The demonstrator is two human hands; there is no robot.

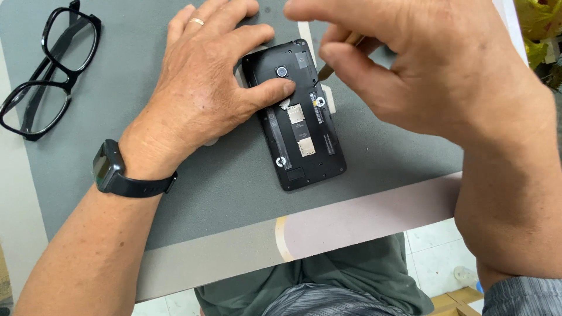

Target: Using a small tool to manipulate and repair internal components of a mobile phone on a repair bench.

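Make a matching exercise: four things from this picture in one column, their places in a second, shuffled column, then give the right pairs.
Things:
1. glasses
2. phone
3. watch
4. tool

Places:
A. on the left wrist
B. pinched in the right hand
C. far left of the grey mat
D. back open, pinned under the left hand

Pairs: 1-C, 2-D, 3-A, 4-B
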